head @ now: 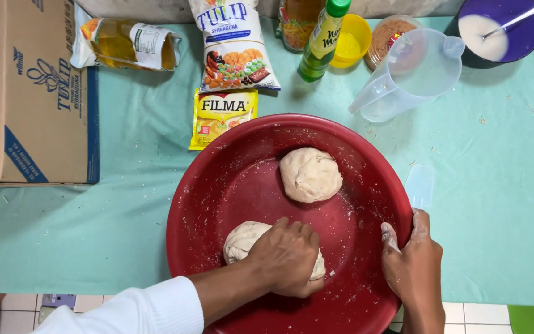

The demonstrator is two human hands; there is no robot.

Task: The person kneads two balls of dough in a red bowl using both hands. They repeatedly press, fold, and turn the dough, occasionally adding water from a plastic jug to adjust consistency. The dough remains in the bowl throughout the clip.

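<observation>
A wide red basin (pixel 217 185) dusted with flour sits on the teal table. Two pale dough lumps lie inside it. One round dough ball (pixel 310 174) rests alone in the far half. My left hand (pixel 287 255) presses down on top of the nearer dough lump (pixel 242 238), fingers curled over it. The right rim of the basin is gripped by my right hand (pixel 412 260), floury, thumb inside and fingers outside.
A cardboard box (pixel 29 93) stands at far left. Along the back are an oil pouch (pixel 125 43), a flour bag (pixel 235 43), a yellow sachet (pixel 220 116), a green bottle (pixel 322 40), a clear jug (pixel 412 74) and a purple bowl (pixel 499 31). A translucent scraper (pixel 419 185) lies right of the basin.
</observation>
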